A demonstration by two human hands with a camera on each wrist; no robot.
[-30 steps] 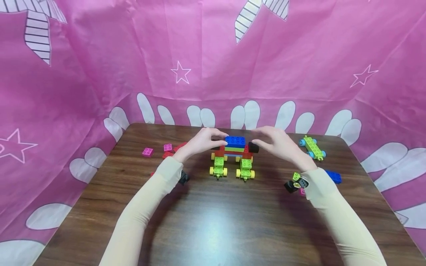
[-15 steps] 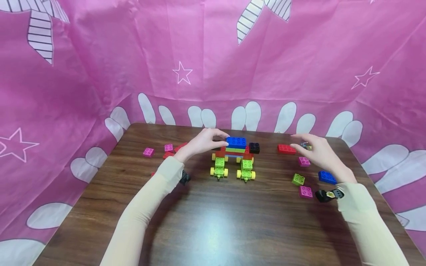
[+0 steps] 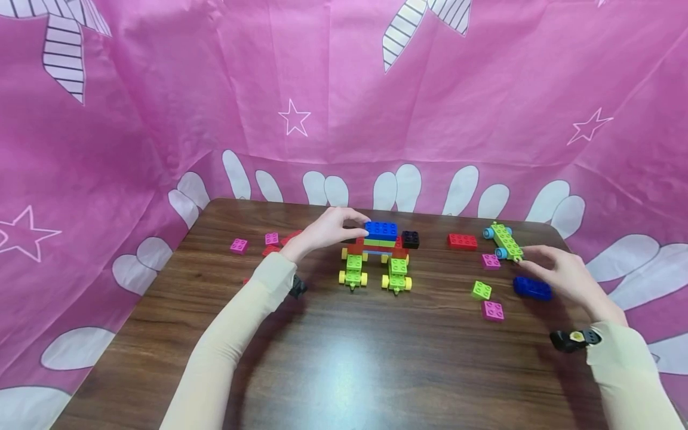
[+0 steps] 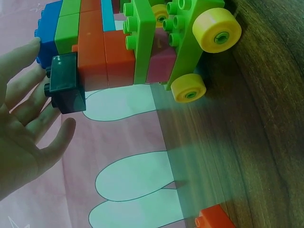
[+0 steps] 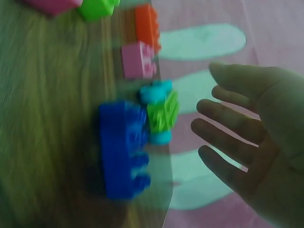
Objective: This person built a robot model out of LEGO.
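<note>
A built model (image 3: 376,251) of stacked bricks on green wheeled bases with yellow wheels stands mid-table, topped by a blue brick (image 3: 381,230). My left hand (image 3: 333,230) is at its left end, fingers loosely bent. In the left wrist view one fingertip meets the blue brick (image 4: 48,35), and the other fingers lie behind the black brick (image 4: 67,78). On the right side, my right hand (image 3: 564,275) hovers empty with fingers apart, above a loose blue brick (image 3: 532,288) and beside a green wheeled base (image 3: 507,242) with blue wheels. The right wrist view shows that blue brick (image 5: 121,152) clear of the fingers.
Right of the model lie a red brick (image 3: 462,241), a pink brick (image 3: 491,261), a green brick (image 3: 481,290) and another pink brick (image 3: 493,310). Pink bricks (image 3: 239,245) and red pieces (image 3: 271,249) lie to the left. A pink curtain (image 3: 344,119) hangs behind the table.
My right hand has left the model's right end and moved right and nearer, over the loose bricks, bringing the red brick and wheeled base into view. My left hand stays at the model.
</note>
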